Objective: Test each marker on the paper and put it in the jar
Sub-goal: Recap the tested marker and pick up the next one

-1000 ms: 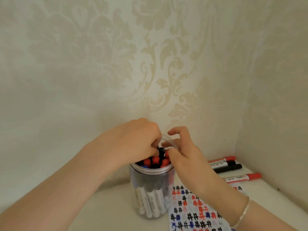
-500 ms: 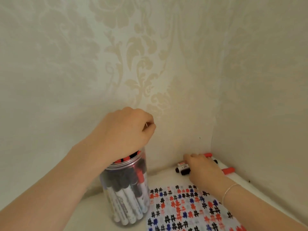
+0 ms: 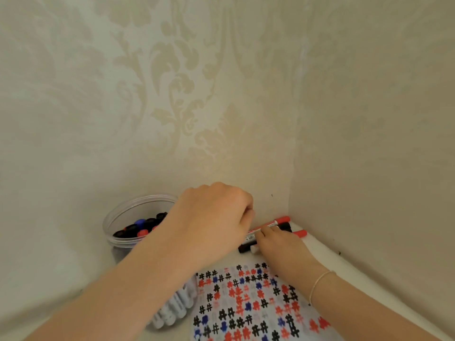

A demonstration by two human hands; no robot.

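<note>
Reaching into the far right corner of the white tabletop (image 3: 327, 254), the right hand (image 3: 283, 244) lies over a small cluster of loose markers, its curled fingers pressing down on them; whether they actually grasp one cannot be told. At least 3 loose markers show there: a red-capped marker with a white barrel (image 3: 273, 223) against the back wall, a second red-capped marker (image 3: 299, 233) just beside it, and a black marker (image 3: 246, 247) whose end juts out left of the hand. A thin pale bracelet (image 3: 320, 281) circles the right wrist.

The left hand (image 3: 211, 217) hovers above and just right of the clear, round plastic jar (image 3: 118, 217), its fingers curled into a loose fist with nothing visible in them. The jar stands near the back wall, packed with upright markers showing smooth black, red and blue caps (image 3: 140, 226).

The white paper sheet (image 3: 246, 303), covered in rows of black, red and blue hash marks, lies flat toward the near edge, right of the jar.

Glossy cream damask wallpaper (image 3: 172, 94) covers both walls.
</note>
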